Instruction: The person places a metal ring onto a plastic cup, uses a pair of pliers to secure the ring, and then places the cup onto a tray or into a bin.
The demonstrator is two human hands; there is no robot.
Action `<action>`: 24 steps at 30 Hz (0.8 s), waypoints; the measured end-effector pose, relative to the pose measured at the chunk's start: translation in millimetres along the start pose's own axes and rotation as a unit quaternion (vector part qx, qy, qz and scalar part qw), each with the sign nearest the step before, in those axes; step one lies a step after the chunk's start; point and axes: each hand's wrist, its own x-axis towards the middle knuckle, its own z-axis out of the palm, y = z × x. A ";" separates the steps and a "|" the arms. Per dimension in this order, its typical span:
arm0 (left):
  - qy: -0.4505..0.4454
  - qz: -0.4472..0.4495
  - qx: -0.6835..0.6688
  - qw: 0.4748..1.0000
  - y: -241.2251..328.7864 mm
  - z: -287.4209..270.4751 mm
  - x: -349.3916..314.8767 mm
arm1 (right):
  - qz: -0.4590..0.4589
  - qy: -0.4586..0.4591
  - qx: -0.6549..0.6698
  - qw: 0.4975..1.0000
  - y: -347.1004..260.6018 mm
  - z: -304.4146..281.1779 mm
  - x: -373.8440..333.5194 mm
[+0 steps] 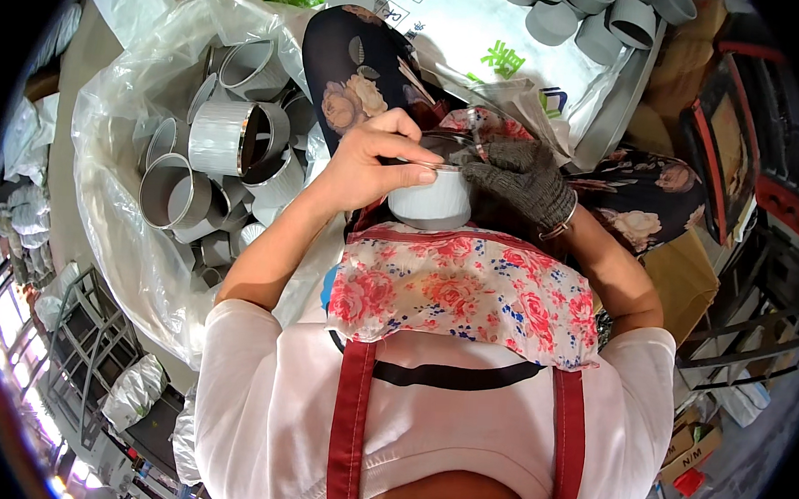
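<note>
One grey, ribbed, round cup is above the lap, between both hands. The bare left hand pinches its rim between thumb and fingers; the right hand, in a dark knitted glove, meets the rim opposite, though whether it pinches I cannot tell. The cup could drop if the glove slips on that rim. Leftward, one clear plastic bag holds at least eight overlapping grey cups; upper right, at least six more lie by one white sheet.
</note>
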 end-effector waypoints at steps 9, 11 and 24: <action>0.108 -0.034 -0.003 0.994 -11.6 7.5 -15.5 | 0.071 -0.131 0.043 0.988 9.4 -17.4 6.1; 0.136 -0.044 -0.107 0.984 -6.8 13.1 -13.5 | 0.061 -0.111 0.025 0.992 -0.6 -20.9 0.7; 0.118 -0.232 -0.404 0.877 19.0 23.6 3.9 | 0.225 0.187 0.358 0.887 -14.1 8.5 -5.4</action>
